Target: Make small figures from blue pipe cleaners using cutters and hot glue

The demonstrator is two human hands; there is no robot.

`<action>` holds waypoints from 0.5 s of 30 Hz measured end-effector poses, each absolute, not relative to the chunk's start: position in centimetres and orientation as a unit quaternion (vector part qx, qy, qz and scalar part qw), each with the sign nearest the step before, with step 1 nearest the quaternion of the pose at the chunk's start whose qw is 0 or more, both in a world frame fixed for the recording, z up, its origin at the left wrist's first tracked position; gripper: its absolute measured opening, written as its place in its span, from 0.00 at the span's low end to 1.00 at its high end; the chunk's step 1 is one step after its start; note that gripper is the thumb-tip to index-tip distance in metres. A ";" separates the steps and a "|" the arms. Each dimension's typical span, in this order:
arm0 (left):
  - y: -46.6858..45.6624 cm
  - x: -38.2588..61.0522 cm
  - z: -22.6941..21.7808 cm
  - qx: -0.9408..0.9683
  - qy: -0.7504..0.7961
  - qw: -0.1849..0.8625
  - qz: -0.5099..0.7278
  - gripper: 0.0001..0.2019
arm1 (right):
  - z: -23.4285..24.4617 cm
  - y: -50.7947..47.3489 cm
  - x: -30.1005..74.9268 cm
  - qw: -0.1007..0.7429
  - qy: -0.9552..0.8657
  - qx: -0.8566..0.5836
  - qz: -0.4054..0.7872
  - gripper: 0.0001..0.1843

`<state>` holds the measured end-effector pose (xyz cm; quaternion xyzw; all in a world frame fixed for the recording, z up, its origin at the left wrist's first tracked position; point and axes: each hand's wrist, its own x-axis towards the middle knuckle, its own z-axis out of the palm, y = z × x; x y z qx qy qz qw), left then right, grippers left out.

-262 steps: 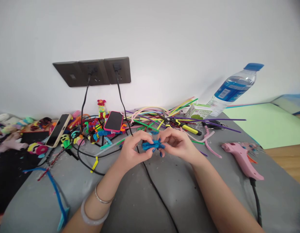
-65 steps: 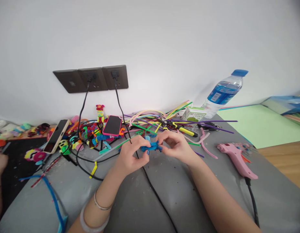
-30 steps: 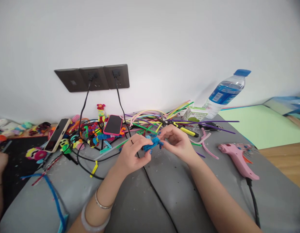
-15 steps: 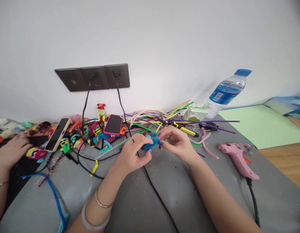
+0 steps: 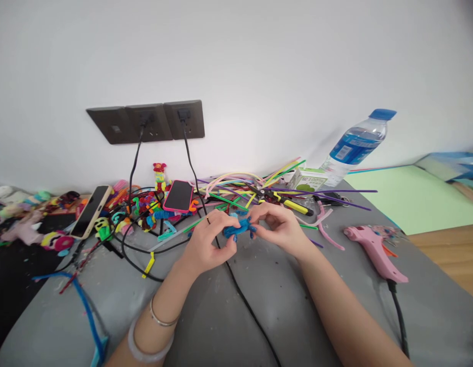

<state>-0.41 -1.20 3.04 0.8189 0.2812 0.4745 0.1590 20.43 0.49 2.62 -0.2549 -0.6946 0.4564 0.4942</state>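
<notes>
Between my two hands is a small blue fuzzy piece, which looks like bent pipe cleaner. My left hand pinches its left side with thumb and fingers. On the other side, my right hand grips it with thumb and fingertips. Part of the piece is hidden behind my fingers. Just behind my hands lies a loose pile of coloured pipe cleaners. Pliers with yellow-and-black handles rest on that pile, close to my right hand.
A pink glue gun lies at the right, its cord running forward. A water bottle leans by the wall near a small box. Two phones, small fuzzy figures and black cables spread leftward. Green paper lies far right.
The blue piece has turned slightly and shows more to the left between my fingers. Another person's hand at the left has withdrawn, uncovering a pale pink item there.
</notes>
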 end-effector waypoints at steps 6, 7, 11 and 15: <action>-1.3 -0.6 3.2 0.807 0.294 0.208 0.468 0.12 | 2.8 0.4 20.3 0.492 -0.691 -0.249 0.469 0.02; -1.3 -0.6 3.2 0.807 0.297 0.215 0.463 0.12 | 2.9 0.3 20.3 0.490 -0.690 -0.250 0.470 0.02; -1.4 -0.5 3.1 0.807 0.298 0.230 0.455 0.12 | 3.2 0.3 20.4 0.479 -0.686 -0.258 0.483 0.03; -1.4 -0.5 3.0 0.803 0.290 0.233 0.466 0.13 | 3.3 0.2 20.5 0.467 -0.681 -0.260 0.501 0.03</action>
